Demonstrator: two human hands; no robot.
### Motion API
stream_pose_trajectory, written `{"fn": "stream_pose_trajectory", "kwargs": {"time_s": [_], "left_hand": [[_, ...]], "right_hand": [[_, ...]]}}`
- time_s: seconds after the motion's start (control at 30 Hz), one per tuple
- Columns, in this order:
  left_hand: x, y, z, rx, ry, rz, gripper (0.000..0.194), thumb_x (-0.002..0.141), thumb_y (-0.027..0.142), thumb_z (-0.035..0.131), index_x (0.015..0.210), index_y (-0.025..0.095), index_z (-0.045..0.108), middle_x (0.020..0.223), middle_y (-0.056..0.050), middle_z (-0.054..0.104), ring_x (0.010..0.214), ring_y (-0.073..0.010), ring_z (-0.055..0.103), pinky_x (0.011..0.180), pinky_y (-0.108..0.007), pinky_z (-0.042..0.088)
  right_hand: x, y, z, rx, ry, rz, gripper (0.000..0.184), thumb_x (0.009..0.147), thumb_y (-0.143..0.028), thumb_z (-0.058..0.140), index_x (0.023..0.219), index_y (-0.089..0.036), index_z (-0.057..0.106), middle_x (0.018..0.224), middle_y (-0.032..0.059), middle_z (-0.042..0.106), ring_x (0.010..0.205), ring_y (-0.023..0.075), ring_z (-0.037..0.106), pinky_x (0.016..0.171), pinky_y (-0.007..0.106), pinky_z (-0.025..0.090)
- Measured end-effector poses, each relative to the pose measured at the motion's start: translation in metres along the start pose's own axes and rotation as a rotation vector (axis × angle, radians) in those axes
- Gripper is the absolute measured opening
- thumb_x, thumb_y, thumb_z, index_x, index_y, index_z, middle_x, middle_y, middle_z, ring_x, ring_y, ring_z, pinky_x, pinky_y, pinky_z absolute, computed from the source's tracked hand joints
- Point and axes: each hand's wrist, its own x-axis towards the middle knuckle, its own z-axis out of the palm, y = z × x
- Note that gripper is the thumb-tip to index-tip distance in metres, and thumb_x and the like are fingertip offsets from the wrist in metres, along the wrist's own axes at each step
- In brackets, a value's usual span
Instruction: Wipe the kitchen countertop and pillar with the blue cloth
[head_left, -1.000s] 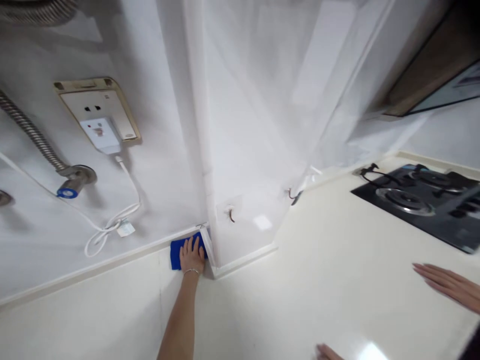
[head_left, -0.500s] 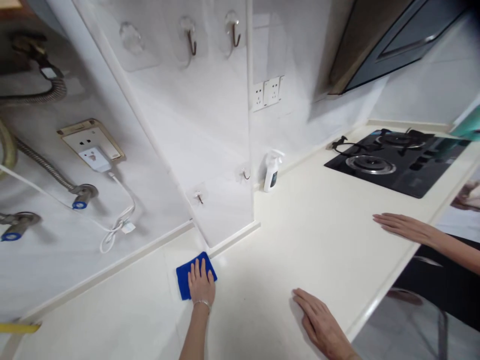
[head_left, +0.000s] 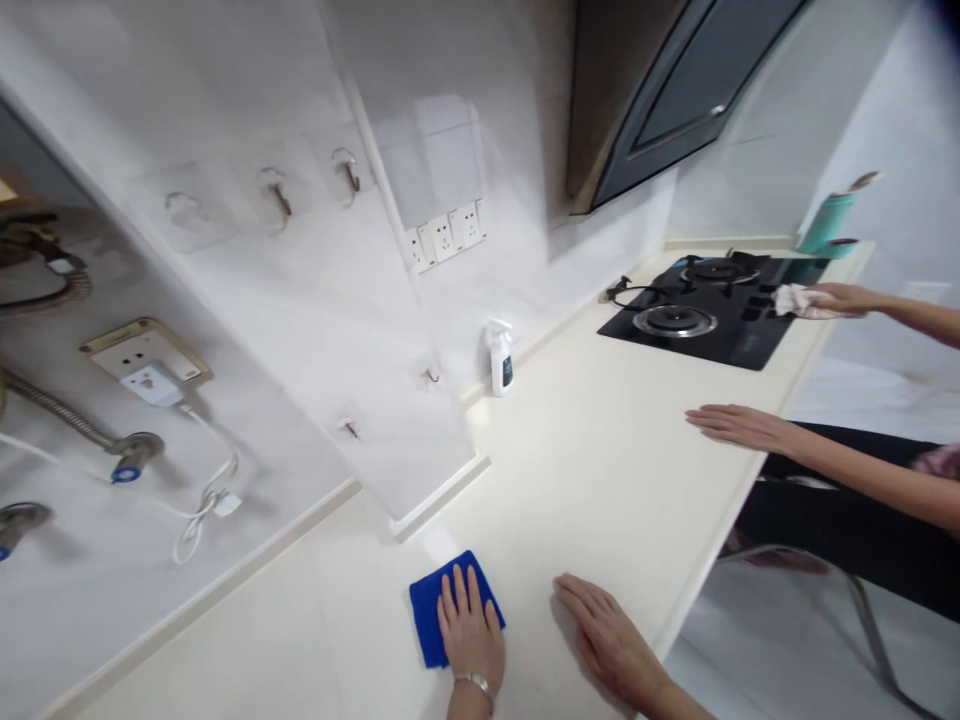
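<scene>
Left hand (head_left: 471,628) has slid the blue cloth (head_left: 429,610) along the counter (head_left: 592,490), apparently.

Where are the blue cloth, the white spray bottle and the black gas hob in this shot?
blue cloth (head_left: 425,610), head view, on its uncovered left edge
white spray bottle (head_left: 499,372), head view, on its body
black gas hob (head_left: 731,345), head view, on its glass top

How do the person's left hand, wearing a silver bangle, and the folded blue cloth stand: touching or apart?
Touching: the head view shows the left hand pressed flat on the folded blue cloth, fingers spread across it.
</scene>
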Motion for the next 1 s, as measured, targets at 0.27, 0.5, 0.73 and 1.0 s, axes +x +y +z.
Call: {"fn": "stream_pose_trajectory", "kwargs": {"time_s": [0.27, 0.5, 0.73, 1.0], "left_hand": [[0.03, -0.027, -0.032, 0.005, -0.164, 0.507, 0.064, 0.094, 0.038, 0.041, 0.153, 0.032, 0.017, 0.16, -0.002, 0.029, 0.148, -0.0239, 0.026, 0.121, -0.05, 0.031], [0.069, 0.018, 0.006, 0.023, -0.061, 0.374, 0.06, 0.095, 0.038, 0.037, 0.152, 0.028, 0.021, 0.159, -0.004, 0.032, 0.148, -0.0244, 0.026, 0.12, -0.052, 0.033], [0.146, 0.074, 0.024, -0.051, -0.074, 0.299, 0.059, 0.095, 0.043, 0.036, 0.151, 0.025, 0.03, 0.159, -0.006, 0.032, 0.148, -0.0257, 0.027, 0.121, -0.052, 0.031], [0.194, 0.1, 0.033, -0.098, -0.065, 0.242, 0.058, 0.094, 0.043, 0.039, 0.149, 0.025, 0.036, 0.158, -0.007, 0.035, 0.146, -0.0256, 0.033, 0.12, -0.051, 0.03]], "right_hand": [[0.008, -0.005, -0.01, 0.084, 0.014, 0.023, 0.063, 0.074, -0.003, 0.044, 0.135, -0.017, 0.052, 0.14, 0.011, 0.056, 0.132, 0.0225, 0.049, 0.11, 0.042, 0.046], [0.014, 0.0, -0.017, 0.128, -0.017, 0.027, 0.059, 0.076, -0.007, 0.047, 0.133, -0.017, 0.054, 0.139, 0.0124, 0.057, 0.129, 0.0237, 0.053, 0.109, 0.042, 0.047], [0.018, -0.002, -0.025, 0.131, -0.035, 0.031, 0.057, 0.077, -0.006, 0.046, 0.133, -0.016, 0.054, 0.138, 0.0142, 0.058, 0.129, 0.0239, 0.053, 0.107, 0.041, 0.048], [0.02, -0.003, -0.028, 0.155, 0.006, 0.059, 0.055, 0.08, -0.008, 0.049, 0.133, -0.019, 0.053, 0.137, 0.0125, 0.059, 0.129, 0.0248, 0.053, 0.107, 0.04, 0.048]]}}
